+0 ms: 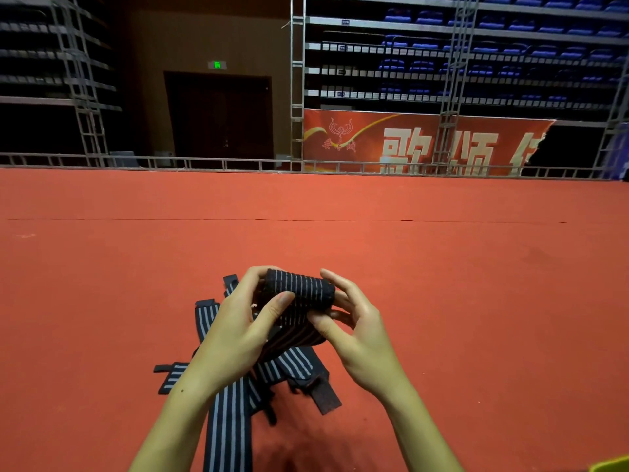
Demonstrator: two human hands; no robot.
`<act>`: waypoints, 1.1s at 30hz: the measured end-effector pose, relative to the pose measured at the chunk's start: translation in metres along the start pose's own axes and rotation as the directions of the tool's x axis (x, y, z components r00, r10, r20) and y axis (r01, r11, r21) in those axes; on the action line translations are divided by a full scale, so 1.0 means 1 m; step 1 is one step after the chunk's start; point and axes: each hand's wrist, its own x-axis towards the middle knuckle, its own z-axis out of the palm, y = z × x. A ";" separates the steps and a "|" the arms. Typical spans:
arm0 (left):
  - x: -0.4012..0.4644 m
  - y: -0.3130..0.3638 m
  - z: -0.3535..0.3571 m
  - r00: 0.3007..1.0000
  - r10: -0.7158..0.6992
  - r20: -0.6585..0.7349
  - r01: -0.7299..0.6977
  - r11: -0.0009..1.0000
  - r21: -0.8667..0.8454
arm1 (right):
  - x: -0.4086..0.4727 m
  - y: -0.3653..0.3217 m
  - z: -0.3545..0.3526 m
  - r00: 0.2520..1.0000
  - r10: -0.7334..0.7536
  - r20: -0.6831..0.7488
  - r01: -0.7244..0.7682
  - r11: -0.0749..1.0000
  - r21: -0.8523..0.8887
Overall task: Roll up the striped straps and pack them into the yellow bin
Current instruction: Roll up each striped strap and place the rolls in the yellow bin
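Both hands hold a partly rolled striped strap (pixel 299 298) above the red carpet (pixel 476 284): the left hand (pixel 238 332) has its grip curled round the roll's left end, thumb across the front, and the right hand (pixel 354 325) pinches the right end. Loose striped straps (pixel 231 410) lie heaped on the carpet beneath the hands, and a corner of the yellow bin (pixel 612 465) shows at the lower right edge.
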 end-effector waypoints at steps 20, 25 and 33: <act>0.016 -0.021 0.001 0.995 0.013 -0.094 -0.022 0.996 -0.092 | 0.022 0.096 0.008 0.985 0.169 -0.029 -0.154 0.798 -0.583; 0.013 -0.028 0.005 0.996 -0.025 -0.089 0.017 0.996 -0.087 | 0.027 0.095 0.002 0.990 0.140 -0.027 -0.132 0.824 -0.551; 0.014 -0.032 0.014 0.992 -0.045 -0.116 0.040 0.998 -0.043 | 0.021 0.034 -0.005 0.997 -0.012 -0.072 0.004 0.993 -0.116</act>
